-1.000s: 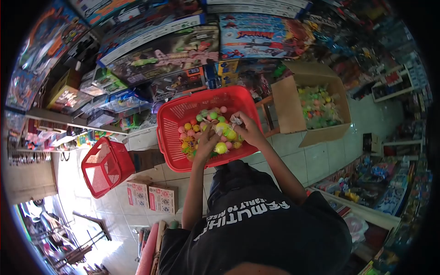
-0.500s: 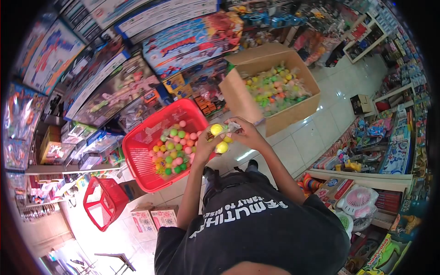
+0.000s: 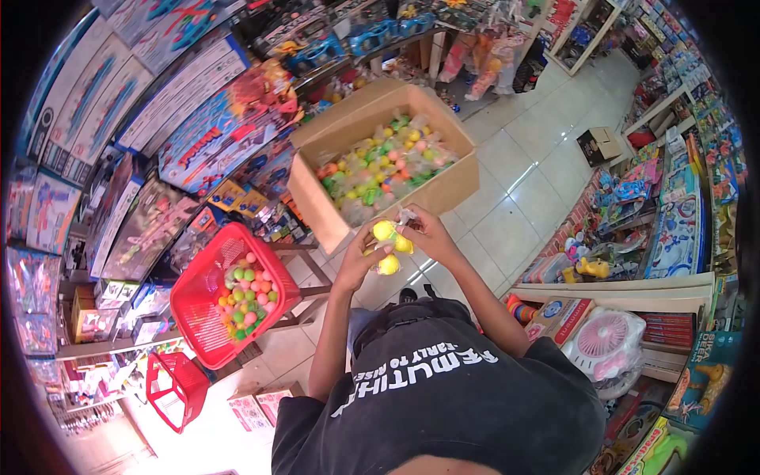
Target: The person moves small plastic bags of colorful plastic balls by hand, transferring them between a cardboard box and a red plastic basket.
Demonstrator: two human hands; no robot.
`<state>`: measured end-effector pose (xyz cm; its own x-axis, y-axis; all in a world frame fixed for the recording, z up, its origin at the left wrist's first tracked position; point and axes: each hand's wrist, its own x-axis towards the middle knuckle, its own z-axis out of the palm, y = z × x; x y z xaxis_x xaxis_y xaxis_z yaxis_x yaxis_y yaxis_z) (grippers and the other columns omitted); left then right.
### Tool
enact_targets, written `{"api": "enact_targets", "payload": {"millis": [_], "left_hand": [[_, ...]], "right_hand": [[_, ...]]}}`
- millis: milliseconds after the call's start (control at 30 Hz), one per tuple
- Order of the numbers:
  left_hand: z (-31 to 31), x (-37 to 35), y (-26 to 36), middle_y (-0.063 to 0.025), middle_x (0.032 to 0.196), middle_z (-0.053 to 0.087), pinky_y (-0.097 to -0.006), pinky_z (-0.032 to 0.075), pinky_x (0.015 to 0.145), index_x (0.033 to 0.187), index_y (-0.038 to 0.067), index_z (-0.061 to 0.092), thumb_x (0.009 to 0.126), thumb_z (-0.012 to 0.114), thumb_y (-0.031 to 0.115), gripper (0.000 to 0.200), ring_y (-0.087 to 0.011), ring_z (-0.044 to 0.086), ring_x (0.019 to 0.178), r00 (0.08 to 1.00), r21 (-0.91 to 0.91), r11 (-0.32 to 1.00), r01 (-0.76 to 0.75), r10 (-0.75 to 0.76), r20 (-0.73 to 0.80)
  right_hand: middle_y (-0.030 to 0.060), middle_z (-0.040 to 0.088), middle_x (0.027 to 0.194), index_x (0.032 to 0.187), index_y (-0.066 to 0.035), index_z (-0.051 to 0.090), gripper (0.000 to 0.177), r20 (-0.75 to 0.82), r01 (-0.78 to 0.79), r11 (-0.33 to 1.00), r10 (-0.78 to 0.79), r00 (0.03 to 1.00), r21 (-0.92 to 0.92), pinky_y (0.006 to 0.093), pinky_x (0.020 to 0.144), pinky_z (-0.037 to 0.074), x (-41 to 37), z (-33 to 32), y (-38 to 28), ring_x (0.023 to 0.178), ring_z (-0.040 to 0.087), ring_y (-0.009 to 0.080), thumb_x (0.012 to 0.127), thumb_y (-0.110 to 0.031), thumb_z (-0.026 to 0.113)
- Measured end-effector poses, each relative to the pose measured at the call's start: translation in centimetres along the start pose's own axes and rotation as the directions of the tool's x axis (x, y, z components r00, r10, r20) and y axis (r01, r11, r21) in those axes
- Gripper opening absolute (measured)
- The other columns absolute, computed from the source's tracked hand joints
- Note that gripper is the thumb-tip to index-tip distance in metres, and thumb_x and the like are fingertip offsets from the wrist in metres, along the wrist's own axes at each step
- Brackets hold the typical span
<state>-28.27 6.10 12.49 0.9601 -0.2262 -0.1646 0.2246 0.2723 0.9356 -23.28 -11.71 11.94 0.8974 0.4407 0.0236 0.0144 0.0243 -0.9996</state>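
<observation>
My left hand point(image 3: 359, 260) is closed around a small clear plastic bag of yellow balls point(image 3: 389, 264). On the other side, my right hand point(image 3: 427, 236) pinches the bag's crumpled, gathered end point(image 3: 407, 215). Just beyond both hands stands an open cardboard box point(image 3: 443, 194), filled with bagged balls point(image 3: 372, 186) in yellow, green, orange and pink. To the left, a red plastic basket point(image 3: 194, 294) holds loose balls point(image 3: 252, 294) of similar colours.
The red basket rests on a wooden stool point(image 3: 309, 294). A smaller red basket point(image 3: 178, 392) stands below it on the left. Boxed toys point(image 3: 226, 131) line the left shelves. On the right, a shelf holds a pink fan point(image 3: 602, 340). Pale floor tiles point(image 3: 507, 214) run between.
My view has turned and shifted, so the cardboard box now lies straight ahead of my hands and the red basket farther left. Both hands still hold the bag of yellow balls.
</observation>
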Motion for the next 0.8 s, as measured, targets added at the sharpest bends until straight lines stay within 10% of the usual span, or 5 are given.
{"api": "enact_targets", "payload": {"millis": [567, 800], "left_hand": [[3.5, 11.7, -1.2, -0.0072, 0.107, 0.056, -0.0276, 0.042, 0.086, 0.122, 0.002, 0.043, 0.078, 0.066, 0.007, 0.050, -0.0153, 0.053, 0.098, 1.000, 0.091, 0.996, -0.020, 0.020, -0.005], [2.1, 18.4, -0.5, -0.0067, 0.100, 0.058, -0.0255, 0.042, 0.081, 0.117, 0.000, 0.048, 0.084, 0.060, 0.016, 0.040, -0.0122, 0.054, 0.091, 0.984, 0.074, 0.996, -0.056, 0.068, -0.167]], "right_hand": [[0.0009, 0.055, 0.074, 0.092, 0.000, 0.056, 0.022, -0.057, -0.164, 0.978, 0.158, 0.986, -0.132, 0.0226, 0.062, 0.042, 4.6, -11.0, 0.5, 0.070, 0.049, 0.0062, 0.080, -0.017, 0.064], [0.0027, 0.055, 0.074, 0.094, -0.001, 0.057, 0.020, 0.028, 0.077, 0.958, -0.072, 0.997, -0.276, 0.0247, 0.059, 0.041, 13.5, -14.4, 0.8, 0.065, 0.048, 0.0091, 0.077, -0.012, 0.061]]}}
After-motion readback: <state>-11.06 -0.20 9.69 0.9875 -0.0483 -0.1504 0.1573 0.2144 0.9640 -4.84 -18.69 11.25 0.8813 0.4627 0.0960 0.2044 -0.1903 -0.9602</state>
